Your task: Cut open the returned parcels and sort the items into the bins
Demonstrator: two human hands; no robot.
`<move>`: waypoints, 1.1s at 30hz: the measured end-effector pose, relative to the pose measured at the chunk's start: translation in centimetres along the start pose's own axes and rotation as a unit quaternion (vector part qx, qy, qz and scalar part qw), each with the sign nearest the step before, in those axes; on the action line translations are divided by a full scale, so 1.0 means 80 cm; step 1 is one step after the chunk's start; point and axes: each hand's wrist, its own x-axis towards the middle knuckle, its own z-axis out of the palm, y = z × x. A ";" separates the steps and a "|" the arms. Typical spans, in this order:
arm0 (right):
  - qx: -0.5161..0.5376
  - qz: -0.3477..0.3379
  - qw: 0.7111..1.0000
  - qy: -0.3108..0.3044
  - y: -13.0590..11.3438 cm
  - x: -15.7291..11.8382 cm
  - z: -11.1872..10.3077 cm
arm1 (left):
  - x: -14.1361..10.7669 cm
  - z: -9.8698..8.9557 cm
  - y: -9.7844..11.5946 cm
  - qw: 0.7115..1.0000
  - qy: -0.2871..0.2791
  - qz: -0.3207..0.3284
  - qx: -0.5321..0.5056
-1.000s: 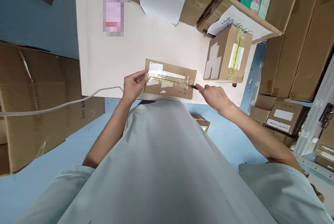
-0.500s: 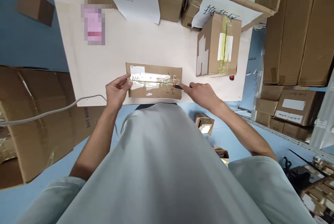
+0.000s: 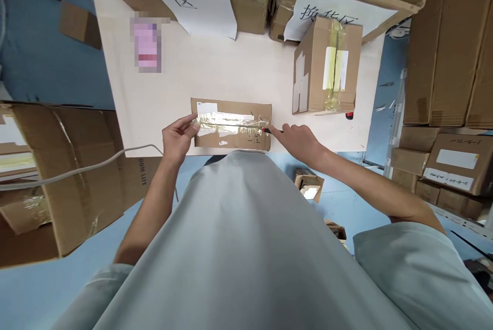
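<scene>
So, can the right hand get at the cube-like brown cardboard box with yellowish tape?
Probably yes: the box stands just beyond the right hand, only white tabletop between, though that hand holds a slim black and red tool.

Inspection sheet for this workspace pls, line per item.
Surface: white tabletop, bare between items.
Things in hand: long cardboard box, taped lengthwise, near the front edge; red-and-black tool, tip over the tape, probably a cutter.
Clutter: taller taped carton at right, small red-and-black item partly hidden beside it; pixelated pink item at left.
Hands: left hand at the box's left end, grip unclear; right hand holds the tool.
Cables: white cable crosses the near-left table corner, passing behind the left wrist.
Surroundings: large carton at left, stacked cartons at right, blue floor.
</scene>
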 end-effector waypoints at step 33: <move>-0.032 -0.045 0.997 -0.055 0.028 0.005 -0.012 | -0.007 0.018 -0.003 0.999 0.017 0.018 -0.028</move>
